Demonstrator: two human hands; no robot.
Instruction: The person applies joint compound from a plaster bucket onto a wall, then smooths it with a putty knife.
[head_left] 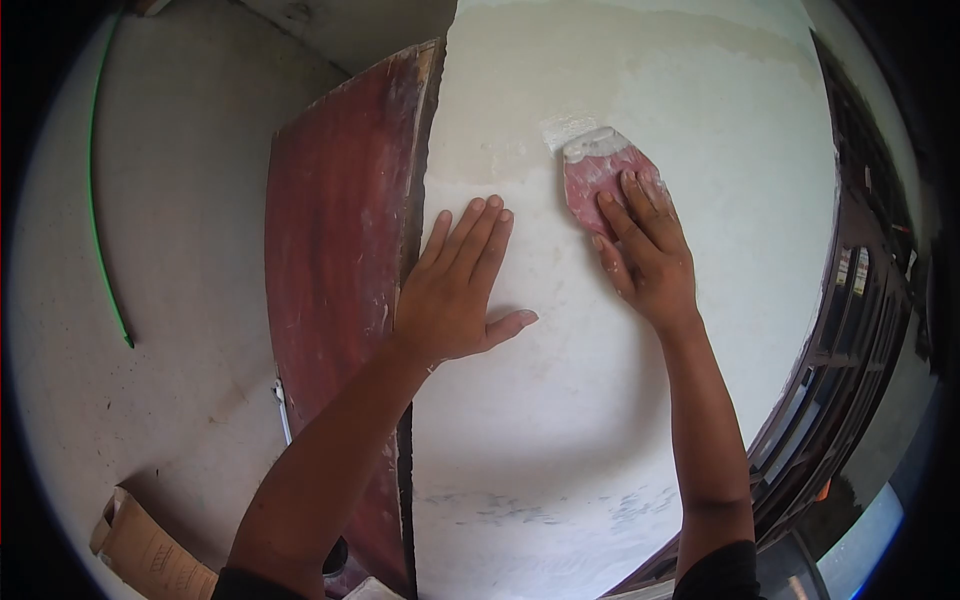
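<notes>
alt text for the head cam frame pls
A right hand presses a reddish putty scraper against a white plastered wall, while the left hand lies flat on the wall beside a dark red wooden board. A green cord runs at far left.

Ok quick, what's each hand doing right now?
Left hand: open, flat on the white panel, holding nothing.
Right hand: pressing the red scraper against the panel.
</notes>
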